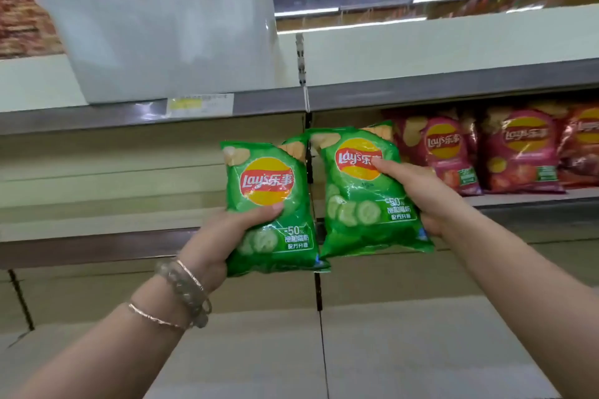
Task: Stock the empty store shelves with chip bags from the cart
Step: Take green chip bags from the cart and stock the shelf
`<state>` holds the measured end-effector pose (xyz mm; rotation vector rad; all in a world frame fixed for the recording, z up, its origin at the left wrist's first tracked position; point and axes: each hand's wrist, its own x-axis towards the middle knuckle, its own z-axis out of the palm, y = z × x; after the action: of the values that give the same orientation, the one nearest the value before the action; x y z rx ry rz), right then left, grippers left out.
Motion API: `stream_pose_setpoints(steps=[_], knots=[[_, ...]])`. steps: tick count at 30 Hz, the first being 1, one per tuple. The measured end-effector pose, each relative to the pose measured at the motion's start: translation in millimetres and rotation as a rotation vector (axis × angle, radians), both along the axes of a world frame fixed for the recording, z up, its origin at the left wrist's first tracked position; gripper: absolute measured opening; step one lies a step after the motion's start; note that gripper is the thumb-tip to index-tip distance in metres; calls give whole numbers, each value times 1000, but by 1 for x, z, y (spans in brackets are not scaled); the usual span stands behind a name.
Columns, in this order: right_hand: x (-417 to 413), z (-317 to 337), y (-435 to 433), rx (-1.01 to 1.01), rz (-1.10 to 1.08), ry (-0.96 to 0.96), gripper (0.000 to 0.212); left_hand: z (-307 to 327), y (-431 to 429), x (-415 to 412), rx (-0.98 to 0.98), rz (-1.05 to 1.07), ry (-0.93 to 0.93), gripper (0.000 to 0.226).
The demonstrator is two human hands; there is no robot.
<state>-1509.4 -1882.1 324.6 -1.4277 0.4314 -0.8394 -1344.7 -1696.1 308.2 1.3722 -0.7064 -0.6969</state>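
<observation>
Two hands, left hand [212,236] fingers gripping glossy green bag [267,178], right hand [418,191] gripping puffy second bag [355,197]

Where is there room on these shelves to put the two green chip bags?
The cream middle shelf left of the black upright post is bare. The wide white bottom shelf is bare too. Crowded: shiny red chip bags pack the middle shelf's right side, and a translucent plastic bin fills the top left.

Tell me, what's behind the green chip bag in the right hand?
A corner of a second green bag peeks out behind the green chip bag held by the right hand; the rest is covered. Red bags stand further back on the shelf.
</observation>
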Motion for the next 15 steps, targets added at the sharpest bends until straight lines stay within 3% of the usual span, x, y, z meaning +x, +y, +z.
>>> stream_pose_setpoints(steps=[6,9,13,15], knots=[[4,17,-66,-3,-67,177,24,13,-56,-5,59,-35,-14,72],[27,27,-100,-14,-97,186,25,17,-74,-6,79,-32,23,62],[74,31,-136,-89,-149,160,62,20,-93,-11,78,-30,83,42],[102,25,-161,-111,-163,119,63,19,-102,-15,74,-15,87,43]])
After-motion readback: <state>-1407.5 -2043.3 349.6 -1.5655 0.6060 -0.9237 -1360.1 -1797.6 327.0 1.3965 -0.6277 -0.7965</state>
